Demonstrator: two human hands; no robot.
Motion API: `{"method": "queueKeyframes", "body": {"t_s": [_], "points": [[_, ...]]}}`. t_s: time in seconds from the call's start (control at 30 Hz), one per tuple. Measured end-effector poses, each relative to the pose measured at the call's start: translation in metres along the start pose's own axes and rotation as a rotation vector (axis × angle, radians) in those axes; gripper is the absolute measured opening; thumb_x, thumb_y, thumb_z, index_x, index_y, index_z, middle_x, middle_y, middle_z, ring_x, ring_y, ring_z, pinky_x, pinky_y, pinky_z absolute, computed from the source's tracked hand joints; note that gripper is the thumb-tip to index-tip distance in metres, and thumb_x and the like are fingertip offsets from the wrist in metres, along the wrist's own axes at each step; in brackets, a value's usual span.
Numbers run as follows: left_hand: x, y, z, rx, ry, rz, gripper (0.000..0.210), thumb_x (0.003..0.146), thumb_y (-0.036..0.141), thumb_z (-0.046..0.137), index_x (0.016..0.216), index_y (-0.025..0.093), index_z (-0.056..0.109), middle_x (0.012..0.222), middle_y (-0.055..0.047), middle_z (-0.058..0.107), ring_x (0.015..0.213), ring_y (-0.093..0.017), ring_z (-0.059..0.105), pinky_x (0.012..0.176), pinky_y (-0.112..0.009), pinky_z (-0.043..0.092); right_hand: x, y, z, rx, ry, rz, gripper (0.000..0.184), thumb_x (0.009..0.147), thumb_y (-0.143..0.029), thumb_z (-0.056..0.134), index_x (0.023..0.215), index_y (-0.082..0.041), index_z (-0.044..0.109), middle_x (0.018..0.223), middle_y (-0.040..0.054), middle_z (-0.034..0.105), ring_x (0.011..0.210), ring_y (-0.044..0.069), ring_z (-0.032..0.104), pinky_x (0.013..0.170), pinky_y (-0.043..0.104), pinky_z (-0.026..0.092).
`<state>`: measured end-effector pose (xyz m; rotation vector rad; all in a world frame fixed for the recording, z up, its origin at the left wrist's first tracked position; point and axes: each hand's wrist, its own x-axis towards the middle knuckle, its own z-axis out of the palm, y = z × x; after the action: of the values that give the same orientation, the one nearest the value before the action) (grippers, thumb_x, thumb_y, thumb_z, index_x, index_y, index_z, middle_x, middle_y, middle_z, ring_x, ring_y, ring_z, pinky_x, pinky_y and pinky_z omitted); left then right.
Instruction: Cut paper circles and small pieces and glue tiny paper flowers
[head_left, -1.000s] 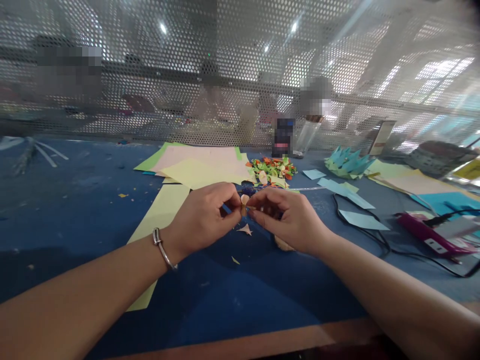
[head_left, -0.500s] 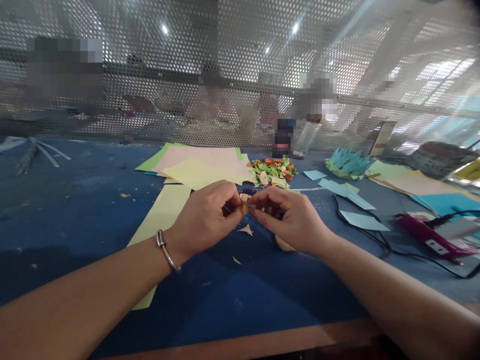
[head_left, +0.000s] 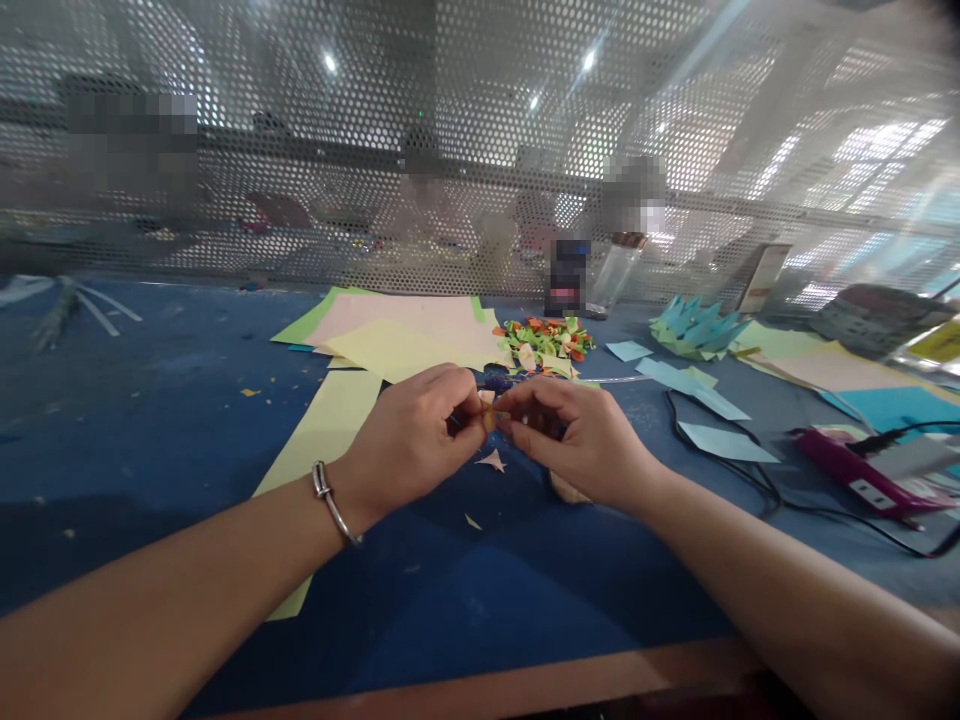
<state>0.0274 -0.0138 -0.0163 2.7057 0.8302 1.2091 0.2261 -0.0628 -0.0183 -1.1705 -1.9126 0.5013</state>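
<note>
My left hand (head_left: 420, 425) and my right hand (head_left: 585, 435) meet above the blue table, fingertips close together. Between them is a small orange-yellow paper piece (head_left: 490, 418), pinched by the thumb and finger of each hand; the fingers cover much of it, and its exact shape is hard to make out. A pale pink paper scrap (head_left: 493, 460) lies just below the fingertips, with a thin yellow-green sliver (head_left: 473, 522) nearer to me. Partly hidden under my right palm is a tan object (head_left: 568, 488). Beyond the hands sits a heap of curled green, orange and cream paper bits (head_left: 547, 340).
Pink and yellow paper sheets (head_left: 405, 310) lie behind my left hand, beside a long yellow strip (head_left: 330, 430). At right are blue paper pieces (head_left: 694, 388), a spiky blue paper form (head_left: 694, 325), a black cable (head_left: 765, 490) and a purple power strip (head_left: 862, 470). A perforated metal screen (head_left: 465, 220) stands behind.
Both hands stay in nearly the same place, still pinching the small paper piece. The fingertips have shifted only slightly, and the piece appears a little turned.
</note>
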Motion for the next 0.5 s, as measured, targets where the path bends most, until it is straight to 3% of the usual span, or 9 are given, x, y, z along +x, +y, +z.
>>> {"method": "queueKeyframes", "body": {"t_s": [0.27, 0.5], "points": [[-0.0005, -0.0022, -0.0028, -0.082, 0.073, -0.038, 0.007, 0.083, 0.014, 0.063, 0.079, 0.020, 0.061, 0.082, -0.002, 0.067, 0.071, -0.015, 0.062, 0.065, -0.029, 0.052, -0.0013, 0.0029, -0.0032, -0.016, 0.108, 0.007, 0.025, 0.087, -0.034, 0.071, 0.105, -0.018, 0.069, 0.084, 0.0022, 0.070, 0.059, 0.010, 0.054, 0.055, 0.023, 0.045], [-0.0011, -0.0022, -0.0051, -0.044, 0.082, -0.011, 0.009, 0.085, 0.015, 0.063, 0.082, 0.021, 0.058, 0.084, -0.002, 0.066, 0.075, -0.016, 0.063, 0.068, -0.030, 0.054, 0.0004, -0.0012, -0.0012, -0.046, 0.070, 0.011, 0.016, 0.087, -0.032, 0.070, 0.092, -0.017, 0.070, 0.071, -0.0009, 0.064, 0.056, 0.009, 0.051, 0.051, 0.022, 0.040]]}}
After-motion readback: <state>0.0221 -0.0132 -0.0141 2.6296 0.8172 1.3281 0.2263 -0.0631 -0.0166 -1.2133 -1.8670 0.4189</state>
